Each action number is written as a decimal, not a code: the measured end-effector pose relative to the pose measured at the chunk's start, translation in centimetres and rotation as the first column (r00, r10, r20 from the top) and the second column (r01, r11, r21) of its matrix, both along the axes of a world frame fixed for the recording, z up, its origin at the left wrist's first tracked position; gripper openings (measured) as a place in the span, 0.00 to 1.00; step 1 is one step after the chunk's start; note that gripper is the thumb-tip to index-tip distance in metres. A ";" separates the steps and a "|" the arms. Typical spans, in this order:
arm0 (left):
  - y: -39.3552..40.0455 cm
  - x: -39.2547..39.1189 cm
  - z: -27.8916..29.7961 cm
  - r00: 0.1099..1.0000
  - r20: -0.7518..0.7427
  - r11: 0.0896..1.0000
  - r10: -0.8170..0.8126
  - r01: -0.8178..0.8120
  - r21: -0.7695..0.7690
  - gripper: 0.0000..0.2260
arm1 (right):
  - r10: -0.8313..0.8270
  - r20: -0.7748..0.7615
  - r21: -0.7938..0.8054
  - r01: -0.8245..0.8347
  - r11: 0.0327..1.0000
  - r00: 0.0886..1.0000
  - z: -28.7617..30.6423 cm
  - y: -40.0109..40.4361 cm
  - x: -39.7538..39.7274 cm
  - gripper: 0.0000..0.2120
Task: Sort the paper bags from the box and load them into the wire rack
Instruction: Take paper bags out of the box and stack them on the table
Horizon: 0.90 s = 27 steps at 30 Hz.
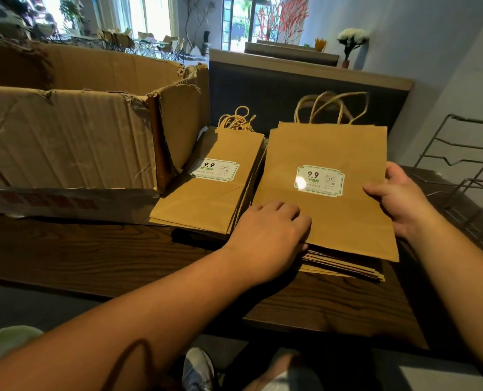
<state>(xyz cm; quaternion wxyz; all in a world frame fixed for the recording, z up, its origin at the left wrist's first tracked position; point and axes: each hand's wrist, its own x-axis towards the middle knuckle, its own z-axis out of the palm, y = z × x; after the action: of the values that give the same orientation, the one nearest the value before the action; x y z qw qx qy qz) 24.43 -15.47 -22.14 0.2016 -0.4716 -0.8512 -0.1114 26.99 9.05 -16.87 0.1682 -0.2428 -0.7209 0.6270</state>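
I see two piles of flat brown paper bags on the dark wood surface. Landmark: the box, torn cardboard, open top, sitting at the far left of the surface. Small pile lies just right of the box, touching its corner flap, twine handles pointing away from me, green-white sticker up. Big pile lies further right of the box, just beside the small pile. Its top bag is tilted up off the rest at the near edge, sticker facing up, handles standing up at the far end.

My left hand sits on the near left corner of the top bag, fingers curled down over the bag's edge, gripping it. My right hand clasps the bag's right edge, thumb on top, fingers hidden beneath.

Rack, dark wire, stands well right of the box, past the big pile, against the wall; I see no bags in the part that shows. White flowers on the ledge far behind the box.
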 end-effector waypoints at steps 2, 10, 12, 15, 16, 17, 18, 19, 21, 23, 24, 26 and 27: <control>0.0 -0.1 -0.2 1.000 0.003 1.000 0.003 -0.003 -0.007 0.19 | -0.009 0.027 0.035 0.008 0.999 1.000 0.1 0.0 -0.1 0.23; 0.7 0.2 0.1 1.000 0.003 0.999 0.014 -0.014 -0.038 0.18 | -0.241 0.296 0.571 0.031 0.820 0.924 -0.2 -0.5 -1.5 0.26; 0.5 0.4 0.6 1.000 0.028 1.000 -0.003 0.003 -0.023 0.18 | -0.276 0.233 0.715 0.028 0.698 0.933 0.1 -1.0 -1.9 0.32; -0.5 0.6 2.1 0.999 0.019 0.997 -0.044 0.043 0.067 0.18 | -0.185 0.181 0.780 -0.026 0.625 0.966 1.0 -2.3 -2.8 0.28; -1.0 0.5 2.7 0.999 0.005 0.994 -0.050 0.049 0.098 0.17 | -0.153 0.176 0.782 -0.044 0.621 0.972 1.3 -2.9 -3.1 0.27; -1.5 0.4 3.4 0.999 -0.006 0.991 -0.051 0.051 0.123 0.17 | -0.122 0.173 0.783 -0.061 0.620 0.977 1.7 -3.6 -3.4 0.26; -2.0 0.2 4.1 0.999 -0.012 0.989 -0.048 0.049 0.141 0.17 | -0.090 0.171 0.780 -0.079 0.620 0.981 2.1 -4.4 -3.8 0.25; -2.5 -0.2 4.7 0.999 -0.018 0.987 -0.045 0.047 0.155 0.17 | -0.058 0.172 0.775 -0.099 0.624 0.983 2.6 -5.3 -4.1 0.25; -3.9 -1.1 6.1 0.997 -0.054 0.979 -0.054 0.063 0.196 0.17 | -0.005 0.156 0.777 -0.120 0.618 0.988 3.3 -7.2 -4.9 0.25; -5.6 -2.0 7.5 0.993 -0.098 0.964 -0.067 0.089 0.250 0.16 | 0.031 0.115 0.804 -0.112 0.585 0.993 4.2 -9.1 -6.0 0.25; -6.6 -2.4 8.3 0.992 -0.115 0.959 -0.059 0.088 0.269 0.16 | 0.052 0.093 0.813 -0.106 0.572 0.994 4.7 -10.3 -6.5 0.24; -8.7 -3.5 10.1 0.987 -0.158 0.957 -0.010 0.056 0.286 0.17 | 0.109 0.047 0.820 -0.101 0.564 0.993 6.2 -12.6 -7.6 0.24; -9.9 -4.1 11.1 0.981 -0.192 0.953 0.015 0.044 0.301 0.17 | 0.144 0.019 0.821 -0.098 0.562 0.989 7.0 -13.8 -8.2 0.24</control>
<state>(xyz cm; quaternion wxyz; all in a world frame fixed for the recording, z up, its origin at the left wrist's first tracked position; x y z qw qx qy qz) 20.36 -25.37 -11.02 0.3522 -0.4497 -0.7969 -0.1965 18.83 -4.77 -9.90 0.2360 -0.0717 -0.9394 0.2379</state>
